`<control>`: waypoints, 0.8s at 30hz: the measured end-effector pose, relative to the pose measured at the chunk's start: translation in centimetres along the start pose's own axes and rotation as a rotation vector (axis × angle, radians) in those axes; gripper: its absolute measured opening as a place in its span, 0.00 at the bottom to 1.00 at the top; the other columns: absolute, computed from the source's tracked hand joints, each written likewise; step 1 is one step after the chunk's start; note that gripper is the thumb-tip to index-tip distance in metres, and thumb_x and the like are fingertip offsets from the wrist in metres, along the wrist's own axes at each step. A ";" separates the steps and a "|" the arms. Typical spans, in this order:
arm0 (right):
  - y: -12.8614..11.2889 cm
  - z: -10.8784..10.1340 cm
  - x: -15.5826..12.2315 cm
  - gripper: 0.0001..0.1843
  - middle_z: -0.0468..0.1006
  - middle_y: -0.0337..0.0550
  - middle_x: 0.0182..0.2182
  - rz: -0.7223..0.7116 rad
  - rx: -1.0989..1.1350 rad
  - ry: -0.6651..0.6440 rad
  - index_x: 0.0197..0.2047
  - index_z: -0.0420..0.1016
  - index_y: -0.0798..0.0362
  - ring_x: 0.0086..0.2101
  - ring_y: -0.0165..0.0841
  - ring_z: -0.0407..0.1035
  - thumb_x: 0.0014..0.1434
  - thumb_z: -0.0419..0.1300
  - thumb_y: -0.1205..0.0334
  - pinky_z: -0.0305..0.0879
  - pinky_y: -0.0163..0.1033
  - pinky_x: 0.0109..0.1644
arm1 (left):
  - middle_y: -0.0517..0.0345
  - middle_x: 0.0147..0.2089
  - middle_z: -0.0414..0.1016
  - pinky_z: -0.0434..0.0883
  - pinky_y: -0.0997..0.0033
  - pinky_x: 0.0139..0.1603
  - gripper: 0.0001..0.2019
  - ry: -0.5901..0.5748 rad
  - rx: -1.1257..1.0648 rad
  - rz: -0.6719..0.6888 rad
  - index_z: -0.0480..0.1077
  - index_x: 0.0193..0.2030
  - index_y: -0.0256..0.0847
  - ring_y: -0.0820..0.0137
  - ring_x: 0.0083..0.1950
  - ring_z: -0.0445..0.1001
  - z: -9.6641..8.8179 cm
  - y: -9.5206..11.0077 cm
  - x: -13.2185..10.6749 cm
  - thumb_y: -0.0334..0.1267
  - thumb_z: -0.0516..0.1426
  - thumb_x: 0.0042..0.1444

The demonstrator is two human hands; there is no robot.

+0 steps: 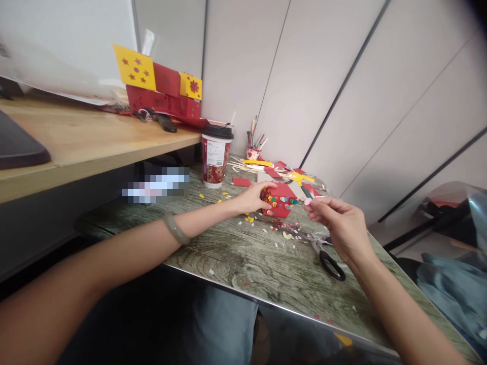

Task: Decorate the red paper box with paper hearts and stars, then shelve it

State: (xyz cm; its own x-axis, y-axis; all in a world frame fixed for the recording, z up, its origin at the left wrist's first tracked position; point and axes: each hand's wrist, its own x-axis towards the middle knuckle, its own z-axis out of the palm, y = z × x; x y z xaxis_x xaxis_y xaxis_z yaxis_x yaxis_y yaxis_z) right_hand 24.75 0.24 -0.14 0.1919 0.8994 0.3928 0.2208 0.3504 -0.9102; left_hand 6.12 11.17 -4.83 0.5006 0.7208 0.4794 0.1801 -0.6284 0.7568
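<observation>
My left hand [253, 198] grips the left side of a small red paper box [282, 199] dotted with coloured bits, which rests on the grey wood-grain table [243, 263]. A green bangle [175, 229] sits on that wrist. My right hand [335, 218] hovers just right of the box, its thumb and forefinger pinched on a small pink piece [308, 202]. Paper scraps [285, 228] lie scattered in front of the box.
Black-handled scissors [330, 261] lie under my right hand. A lidded paper cup [216, 156] stands behind the box, with a pen pot [252, 149] and red and yellow paper cut-outs [289, 175] beyond. A raised wooden shelf [76, 137] on the left carries red and yellow paper boxes [163, 86].
</observation>
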 end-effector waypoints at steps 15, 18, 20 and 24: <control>0.5 0.3 -0.7 0.11 0.74 0.39 0.23 -0.238 -0.474 0.085 0.28 0.74 0.55 0.22 0.28 0.64 0.51 0.61 0.54 0.59 0.32 0.25 | 0.48 0.53 0.67 0.64 0.62 0.53 0.26 0.141 -0.433 -0.149 0.66 0.52 0.37 0.65 0.51 0.67 0.4 4.0 -1.1 0.35 0.62 0.43; 0.6 0.2 -0.7 0.10 0.73 0.38 0.22 -0.287 -0.555 0.098 0.27 0.73 0.55 0.22 0.28 0.65 0.51 0.61 0.56 0.59 0.33 0.26 | 0.49 0.53 0.68 0.64 0.61 0.52 0.25 0.127 -0.469 -0.145 0.66 0.52 0.38 0.66 0.49 0.68 0.7 4.2 -1.3 0.36 0.62 0.44; 0.6 0.2 -0.7 0.10 0.72 0.36 0.21 -0.306 -0.604 0.111 0.26 0.73 0.54 0.21 0.28 0.64 0.52 0.60 0.57 0.57 0.32 0.26 | 0.50 0.53 0.68 0.64 0.61 0.52 0.26 0.136 -0.458 -0.130 0.66 0.51 0.39 0.66 0.50 0.68 0.8 4.2 -1.3 0.38 0.63 0.43; 0.8 0.0 -0.5 0.09 0.72 0.35 0.20 -0.337 -0.680 0.120 0.26 0.73 0.53 0.20 0.27 0.64 0.52 0.59 0.57 0.56 0.32 0.25 | 0.48 0.54 0.67 0.65 0.61 0.51 0.28 0.158 -0.436 -0.134 0.66 0.52 0.38 0.65 0.50 0.68 0.9 4.4 -1.3 0.39 0.64 0.42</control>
State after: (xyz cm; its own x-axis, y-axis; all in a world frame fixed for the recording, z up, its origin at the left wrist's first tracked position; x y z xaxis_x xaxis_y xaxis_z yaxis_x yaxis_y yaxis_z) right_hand 24.87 0.05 -1.07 0.1040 0.7245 0.6814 0.8180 0.3274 -0.4730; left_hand 6.99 7.20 -2.57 0.3567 0.8437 0.4012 -0.1546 -0.3702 0.9160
